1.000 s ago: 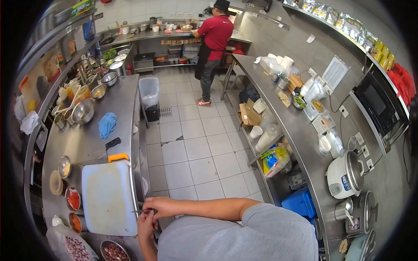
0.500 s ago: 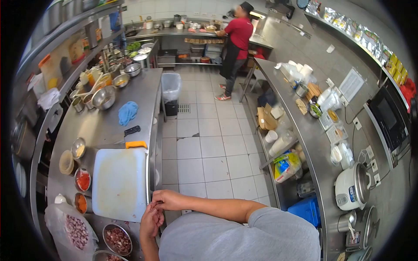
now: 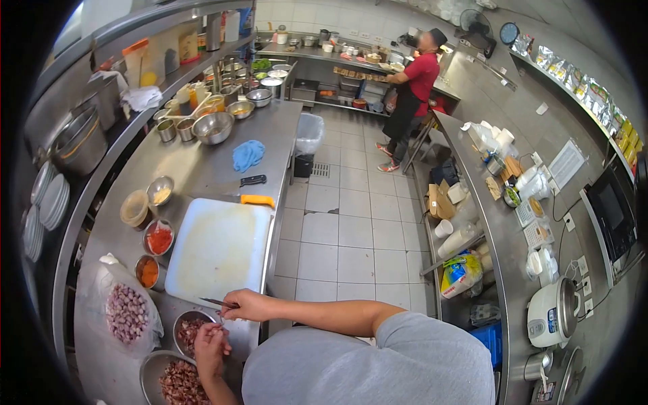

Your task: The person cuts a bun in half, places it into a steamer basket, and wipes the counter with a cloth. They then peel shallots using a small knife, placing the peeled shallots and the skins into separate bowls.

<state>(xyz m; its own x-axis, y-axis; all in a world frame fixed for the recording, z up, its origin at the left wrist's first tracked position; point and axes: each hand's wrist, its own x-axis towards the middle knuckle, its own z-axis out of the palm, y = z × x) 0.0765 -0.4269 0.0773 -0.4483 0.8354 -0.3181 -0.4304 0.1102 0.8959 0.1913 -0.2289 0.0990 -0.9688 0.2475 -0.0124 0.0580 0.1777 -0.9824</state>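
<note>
My right hand is closed round a small dark knife, its blade pointing left over the near edge of the white cutting board. Just below, my left hand has its fingers curled together at the right rim of a metal bowl of reddish-purple pieces; what they hold, if anything, is too small to tell. A larger bowl of similar pieces sits nearer me. To the left lies a plastic bag of small purple-white bulbs.
Beyond the board lie a yellow-handled knife, a black-handled knife and a blue cloth. Bowls of orange and red pieces stand left of it. A person in red stands at the far counter.
My hands were together at the board's near right corner; now they are apart, the left over by the bowl, and the knife blade shows clearly. The view has shifted left.
</note>
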